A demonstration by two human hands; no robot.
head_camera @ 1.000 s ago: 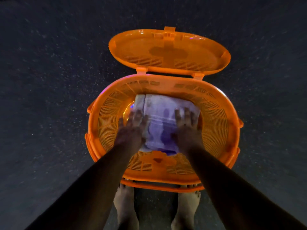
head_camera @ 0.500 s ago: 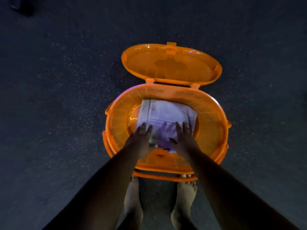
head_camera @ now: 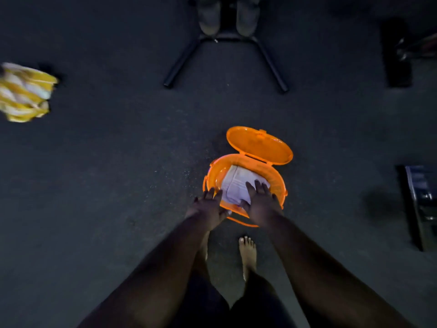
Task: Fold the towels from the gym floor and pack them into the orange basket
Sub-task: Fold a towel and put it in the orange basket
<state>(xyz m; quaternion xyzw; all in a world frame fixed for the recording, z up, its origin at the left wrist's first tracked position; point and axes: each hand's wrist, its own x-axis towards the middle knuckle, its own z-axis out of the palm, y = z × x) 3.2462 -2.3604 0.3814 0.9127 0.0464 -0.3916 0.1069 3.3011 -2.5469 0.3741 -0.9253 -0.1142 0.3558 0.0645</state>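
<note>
One folded white towel (head_camera: pixel 237 185) flat inside open orange basket (head_camera: pixel 279 183).

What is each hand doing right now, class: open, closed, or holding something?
Left hand: open, fingers straight, at the orange basket rim.
Right hand: open, fingers resting on the folded white towel.

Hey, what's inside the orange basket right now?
A folded white towel lies inside the orange basket, whose lid stands open. The right hand covers its near edge; anything beneath the towel is hidden.
</note>
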